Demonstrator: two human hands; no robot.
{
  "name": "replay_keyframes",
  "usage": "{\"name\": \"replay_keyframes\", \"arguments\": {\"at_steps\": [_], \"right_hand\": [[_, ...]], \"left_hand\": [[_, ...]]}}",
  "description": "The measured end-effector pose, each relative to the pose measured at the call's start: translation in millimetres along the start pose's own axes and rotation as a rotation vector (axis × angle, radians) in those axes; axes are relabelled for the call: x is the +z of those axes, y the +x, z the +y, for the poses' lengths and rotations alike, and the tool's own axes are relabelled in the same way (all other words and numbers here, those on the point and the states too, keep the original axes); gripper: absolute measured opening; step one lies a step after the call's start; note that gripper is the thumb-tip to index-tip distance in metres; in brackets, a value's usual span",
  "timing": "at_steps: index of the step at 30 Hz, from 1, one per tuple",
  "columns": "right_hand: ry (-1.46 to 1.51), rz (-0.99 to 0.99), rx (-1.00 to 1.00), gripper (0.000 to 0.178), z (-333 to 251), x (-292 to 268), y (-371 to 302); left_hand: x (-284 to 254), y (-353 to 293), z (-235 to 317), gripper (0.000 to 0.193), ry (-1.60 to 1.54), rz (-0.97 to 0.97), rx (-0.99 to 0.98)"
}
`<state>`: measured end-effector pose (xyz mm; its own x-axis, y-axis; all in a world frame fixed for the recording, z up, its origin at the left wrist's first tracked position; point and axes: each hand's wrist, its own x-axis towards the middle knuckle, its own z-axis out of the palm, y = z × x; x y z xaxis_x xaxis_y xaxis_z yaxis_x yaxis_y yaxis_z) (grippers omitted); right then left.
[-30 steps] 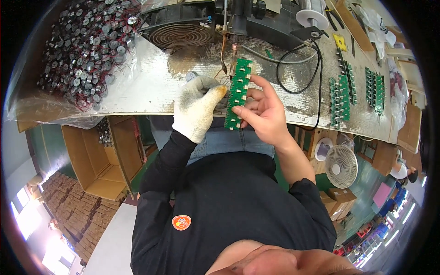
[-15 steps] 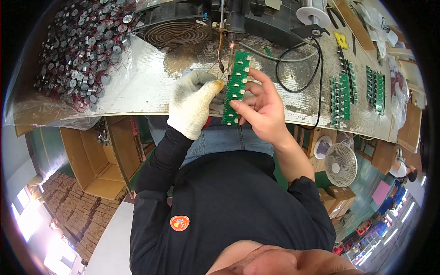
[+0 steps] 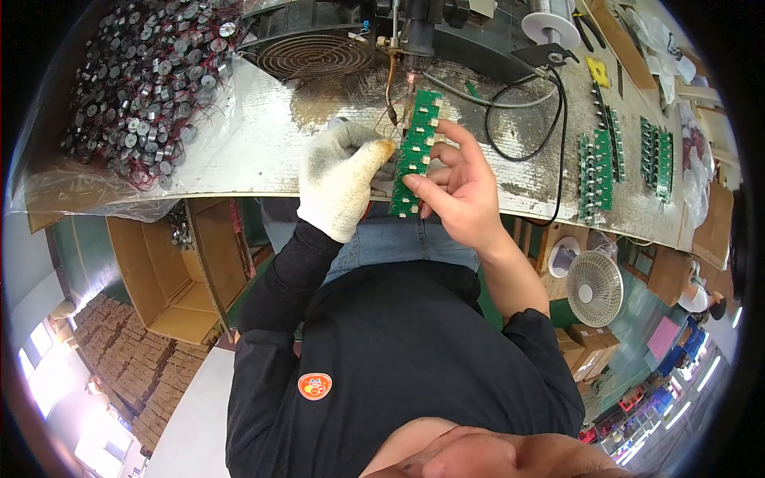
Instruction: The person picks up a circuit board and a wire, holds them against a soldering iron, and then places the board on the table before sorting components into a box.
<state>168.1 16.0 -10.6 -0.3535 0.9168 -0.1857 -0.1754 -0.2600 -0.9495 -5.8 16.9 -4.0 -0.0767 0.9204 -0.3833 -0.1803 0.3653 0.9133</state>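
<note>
My right hand (image 3: 456, 182), bare, grips a long green circuit board strip (image 3: 416, 145) with small white connectors by its right edge, thumb on its face. The strip stands nearly upright in view, its far end just below a soldering tip (image 3: 391, 114). My left hand (image 3: 341, 171), in a stained white glove, is closed, thumb and forefinger pinched at the strip's left edge. Thin wires come from that pinch toward the tip. The rounded end of a small silver motor (image 3: 338, 122) shows behind the glove; the rest is hidden by the fingers.
A heap of small silver motors (image 3: 143, 111) with red wires lies on plastic at the left. Behind are a round fan grille (image 3: 315, 57) and a solder wire spool (image 3: 550, 30). More green board strips (image 3: 596, 171) lie at the right, past a black cable (image 3: 562, 151).
The whole view has shifted slightly. Both hands keep their hold, and the board strip stays beside the soldering tip with almost no movement.
</note>
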Motion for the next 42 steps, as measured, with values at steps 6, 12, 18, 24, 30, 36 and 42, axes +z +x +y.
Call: {"name": "replay_keyframes", "arguments": {"at_steps": [6,12,18,24,30,36,42], "right_hand": [[-0.004,0.011,0.030,0.065,-1.7,2.3,-2.8],[0.013,0.009,0.042,0.065,-1.2,2.0,-4.5],[0.007,0.006,0.022,0.065,0.5,1.9,-4.7],[0.032,-0.009,0.017,0.064,-2.7,3.2,-4.4],[0.039,0.007,0.012,0.064,-3.5,3.3,-5.1],[0.000,0.014,0.036,0.064,1.9,2.4,-6.0],[0.018,0.026,0.050,0.065,-1.8,9.7,-3.2]], "left_hand": [[-1.9,-2.7,-2.3,0.011,0.019,-0.029,-0.010],[2.3,-3.1,-1.7,0.015,0.040,0.017,0.068],[2.3,-1.5,-1.8,0.015,0.003,0.005,0.034],[1.2,-6.1,11.7,0.010,0.147,-0.045,0.013],[4.1,-3.6,6.8,0.015,0.129,0.008,0.109],[1.8,-0.5,-4.3,0.014,0.134,0.011,0.138],[-10.4,-8.2,-0.7,0.023,0.257,0.029,0.186]]}}
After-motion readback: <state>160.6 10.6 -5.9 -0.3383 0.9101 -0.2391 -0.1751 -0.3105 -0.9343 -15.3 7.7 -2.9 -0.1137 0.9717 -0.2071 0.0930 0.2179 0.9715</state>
